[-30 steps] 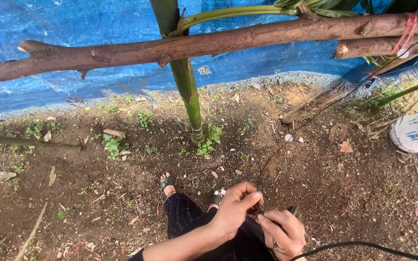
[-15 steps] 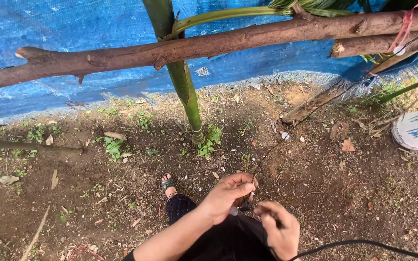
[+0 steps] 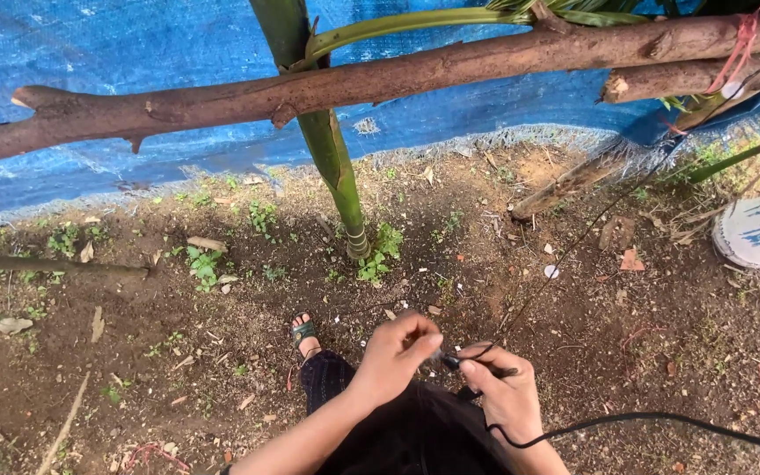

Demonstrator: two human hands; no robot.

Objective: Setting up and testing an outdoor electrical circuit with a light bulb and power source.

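2 hands meet at waist height: the left hand [image 3: 395, 354] and right hand [image 3: 507, 391] pinch a thin black cord [image 3: 521, 321], which runs up toward the log rail [image 3: 380, 79]; its slack trails right over bare soil [image 3: 178, 352], tying unfinished.

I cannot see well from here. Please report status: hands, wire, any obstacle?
Left hand and right hand pinch thin black wire. Wire runs up to wooden pole. Nothing blocks.

Left hand [image 3: 395, 354] and right hand [image 3: 505, 387] pinching thin black wire [image 3: 573, 428], soil below
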